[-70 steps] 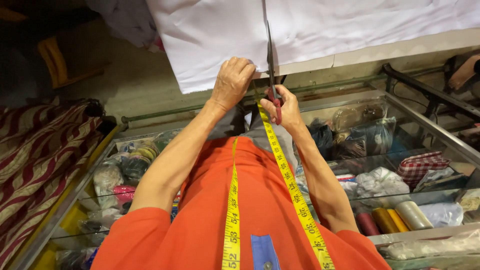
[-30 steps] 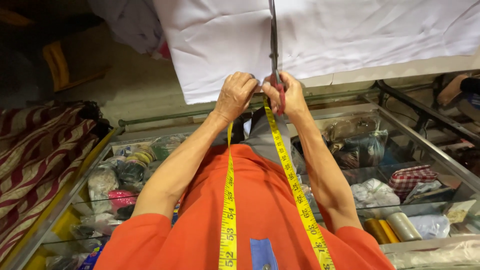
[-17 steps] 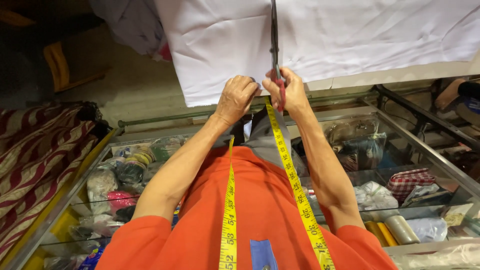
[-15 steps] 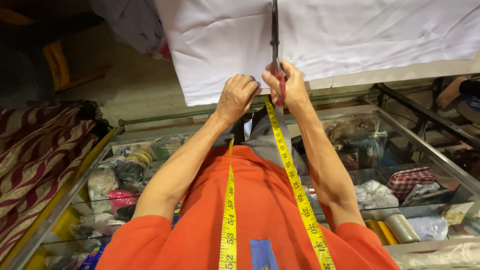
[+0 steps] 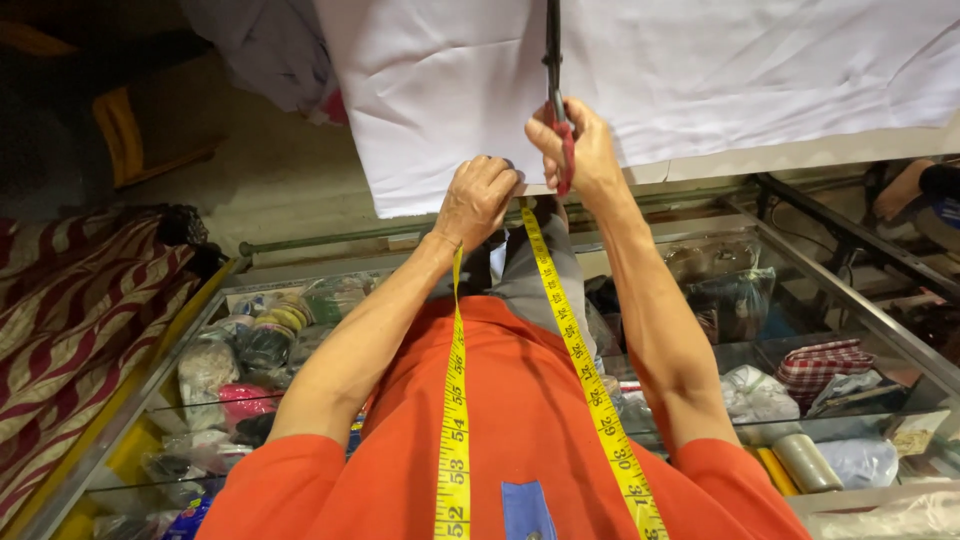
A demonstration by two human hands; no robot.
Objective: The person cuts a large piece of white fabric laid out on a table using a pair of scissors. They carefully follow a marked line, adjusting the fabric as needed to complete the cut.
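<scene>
Fingers (image 5: 545,120) of right hand (image 5: 580,150) grip scissors (image 5: 553,60) cutting white cloth (image 5: 700,70).

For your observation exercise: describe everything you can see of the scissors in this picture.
The scissors have long dark metal blades and a red handle. They point away from the person, blades lying along a cut in the white cloth. The right hand grips the handle, which is mostly hidden; the left hand rests on the cloth's edge beside them.
</scene>
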